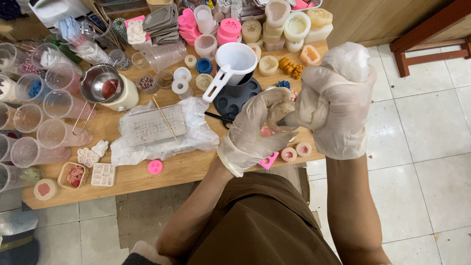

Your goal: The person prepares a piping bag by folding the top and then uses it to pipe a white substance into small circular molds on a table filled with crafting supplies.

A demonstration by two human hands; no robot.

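Both my hands wear thin white gloves above the right end of a low wooden table. My right hand squeezes a pale, soft silicone mould. My left hand grips the mould's lower end from the left, fingers curled around it. Below my hands lie small round moulds with pink filling and a pink square mould. What is inside the held mould is hidden.
A white measuring cup stands on a dark round mould tray. A clear studded tray on plastic wrap lies at the centre with a wooden stick. Several plastic cups line the left. A metal pot, stacked moulds and a tiled floor surround.
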